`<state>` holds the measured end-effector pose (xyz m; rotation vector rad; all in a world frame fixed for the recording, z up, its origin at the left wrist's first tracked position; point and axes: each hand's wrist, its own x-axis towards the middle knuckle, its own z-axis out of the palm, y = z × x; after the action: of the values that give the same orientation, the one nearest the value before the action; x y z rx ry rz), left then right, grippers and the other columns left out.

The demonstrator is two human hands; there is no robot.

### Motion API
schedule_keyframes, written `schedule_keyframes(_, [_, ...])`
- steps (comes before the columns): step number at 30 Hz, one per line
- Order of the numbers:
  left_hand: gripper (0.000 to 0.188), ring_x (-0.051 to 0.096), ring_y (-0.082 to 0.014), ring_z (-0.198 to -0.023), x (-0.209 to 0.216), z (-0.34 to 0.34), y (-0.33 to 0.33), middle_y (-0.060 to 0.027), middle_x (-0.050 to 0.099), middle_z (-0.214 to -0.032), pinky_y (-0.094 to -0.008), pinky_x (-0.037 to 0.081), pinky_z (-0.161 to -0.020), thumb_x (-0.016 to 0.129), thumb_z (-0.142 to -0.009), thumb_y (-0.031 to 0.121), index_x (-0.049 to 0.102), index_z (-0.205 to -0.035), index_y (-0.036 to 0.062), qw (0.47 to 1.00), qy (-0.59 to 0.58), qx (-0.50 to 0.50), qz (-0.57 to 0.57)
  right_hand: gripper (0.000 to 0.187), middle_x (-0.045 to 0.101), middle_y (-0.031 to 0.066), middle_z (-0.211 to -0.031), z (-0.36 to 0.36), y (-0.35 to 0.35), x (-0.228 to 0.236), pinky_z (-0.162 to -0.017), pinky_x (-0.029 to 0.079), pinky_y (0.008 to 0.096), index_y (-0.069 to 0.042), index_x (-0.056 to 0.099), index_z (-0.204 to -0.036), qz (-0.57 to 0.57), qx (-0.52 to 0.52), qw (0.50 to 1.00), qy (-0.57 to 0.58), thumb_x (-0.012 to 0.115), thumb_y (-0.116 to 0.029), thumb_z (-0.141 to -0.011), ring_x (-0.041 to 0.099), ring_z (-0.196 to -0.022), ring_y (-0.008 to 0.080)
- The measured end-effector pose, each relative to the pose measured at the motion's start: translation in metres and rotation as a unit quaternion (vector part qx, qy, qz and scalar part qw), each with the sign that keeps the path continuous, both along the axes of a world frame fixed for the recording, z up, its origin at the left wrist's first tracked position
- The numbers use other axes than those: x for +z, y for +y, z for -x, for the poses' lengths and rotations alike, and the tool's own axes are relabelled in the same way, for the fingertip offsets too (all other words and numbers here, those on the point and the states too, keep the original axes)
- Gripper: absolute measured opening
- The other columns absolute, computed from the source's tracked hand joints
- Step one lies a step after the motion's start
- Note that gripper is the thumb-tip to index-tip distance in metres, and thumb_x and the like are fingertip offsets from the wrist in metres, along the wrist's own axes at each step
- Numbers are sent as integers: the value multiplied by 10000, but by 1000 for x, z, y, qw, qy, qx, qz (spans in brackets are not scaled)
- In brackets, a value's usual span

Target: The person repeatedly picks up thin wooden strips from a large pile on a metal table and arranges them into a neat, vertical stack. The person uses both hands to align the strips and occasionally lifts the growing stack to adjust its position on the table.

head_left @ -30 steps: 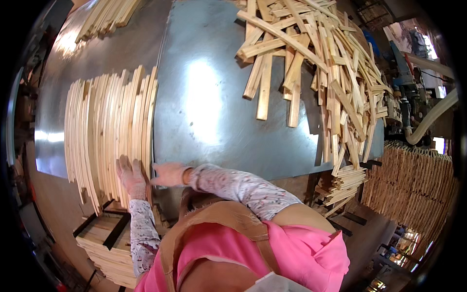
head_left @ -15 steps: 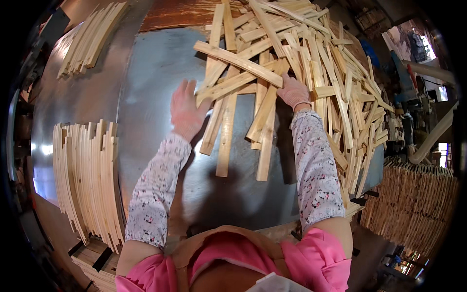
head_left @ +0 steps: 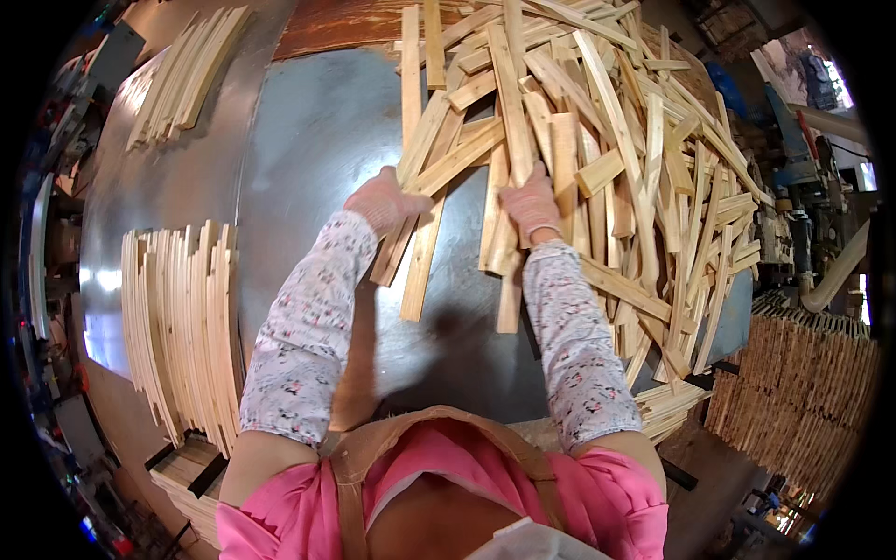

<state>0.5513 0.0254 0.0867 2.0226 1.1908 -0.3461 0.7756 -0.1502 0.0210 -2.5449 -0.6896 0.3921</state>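
Note:
Both my hands wear pale pinkish gloves and reach into a loose heap of wooden slats on a metal-topped table. My left hand is closed on the near end of a wooden slat at the heap's left edge; its fingertips are partly hidden. To the right, my right hand grips the near end of another long slat that points away from me. Between the hands, several slats stick out toward me, one of them a narrow slat beside my left hand.
At the left lies a row of slats side by side, with a smaller bundle farther back. A tall stack of wood stands beyond the table's right side. Machinery and pipes are at the far right.
My left hand has moved right and closed on a slat. My right hand has shifted left and nearer. The slat that lay diagonally across the heap's front no longer lies there.

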Motion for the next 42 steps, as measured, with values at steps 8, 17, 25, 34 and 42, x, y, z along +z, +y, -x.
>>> schedule_keyframes(8, [943, 752, -359, -1093, 39, 304, -89, -251, 757, -1180, -426, 575, -998, 923, -744, 507, 566, -1427, -37, 992, 69, 102, 12, 682, 755, 151, -1273, 72, -105, 42, -1023, 559, 374, 63, 570, -1499, -222, 39, 931, 286, 783, -205, -909, 708, -1143, 243])
schedule_keyframes(17, [613, 685, -377, -1222, -101, 484, -208, -179, 691, -1342, -498, 557, -1040, 754, -945, 361, 546, -1484, 159, 950, 101, 263, -134, 628, 719, 126, -1215, 370, -76, 11, -881, 593, 350, 20, 537, -1478, -228, 170, 871, 401, 752, -133, -907, 698, -1006, 211])
schedule_keyframes(25, [855, 502, -414, -1455, -58, 527, -200, -224, 558, -1569, -520, 353, -1252, 655, -992, 534, 432, -1631, 12, 955, 92, 182, -217, 1003, 735, 354, -1184, 577, 16, -8, -993, 578, 489, 167, 190, -1628, 124, 348, 875, 314, 648, -478, -1012, 732, -1127, 474])
schedule_keyframes(34, [735, 686, -426, -1211, 23, 502, -125, -276, 650, -1423, -494, 543, -1065, 650, -1033, 323, 391, -1657, 35, 954, -98, 281, -46, 585, 730, 250, -1150, 628, -22, 1, -938, 578, 491, 16, 548, -1471, -77, 468, 859, 193, 607, -371, -1036, 722, -1047, 440])
schedule_keyframes(42, [491, 582, -370, -1325, -71, 704, 8, -222, 643, -1373, -474, 452, -1103, 627, -962, 211, 638, -1426, 51, 874, 84, 209, -430, 680, 757, 185, -1149, 582, 5, 57, -942, 561, 468, -119, 506, -1581, 34, 505, 826, 250, 627, -462, -1007, 721, -1077, 386])
